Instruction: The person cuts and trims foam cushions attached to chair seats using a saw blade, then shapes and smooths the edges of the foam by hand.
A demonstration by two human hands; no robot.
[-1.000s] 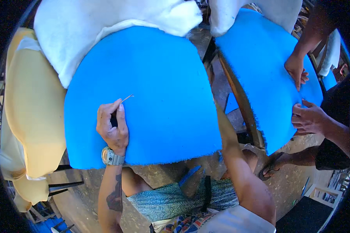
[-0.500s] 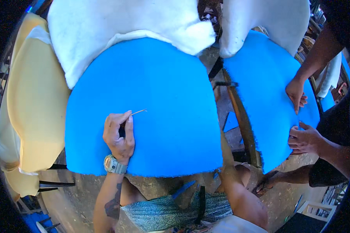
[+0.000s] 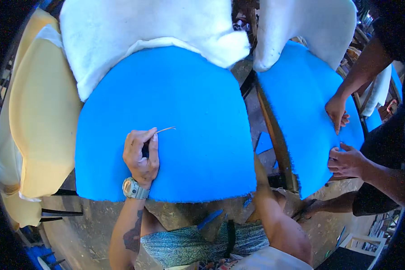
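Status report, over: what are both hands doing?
Left hand pinching thin stick over blue pad. Right hand unseen, forearm disappearing at pad's right edge. White padding bordering far edge.

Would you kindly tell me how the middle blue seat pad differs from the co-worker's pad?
The middle pad looks broader, the co-worker's pad narrower. The person's left hand holds a thin stick over the middle pad; the co-worker's hands touch the co-worker's pad. Both are blue with frayed edges.

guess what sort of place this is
Probably an upholstery workshop, judging by the blue pad under the left hand, the white padding along the pad's far edge and the yellow padded piece at the left.
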